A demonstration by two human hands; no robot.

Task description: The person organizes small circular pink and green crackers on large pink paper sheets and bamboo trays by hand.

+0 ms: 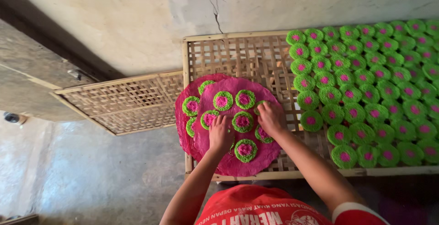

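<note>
Left hand (221,135), right hand (270,117): fingers curled, pressing round green-rimmed, pink-centred cakes (243,121) on flat magenta sheet (256,161). Woven bamboo tray (238,55); right, rows of textured cakes.

A woven bamboo tray (238,55) with a pale wooden frame was seen carrying everything. Its right half was covered by close rows of small green discs with pink centres (366,92), laid touching one another. On its left part a stack of large round pink sheets (228,161) was laid, topped by several more such discs. A second woven tray (123,101) was set just beside it at the left.
</note>
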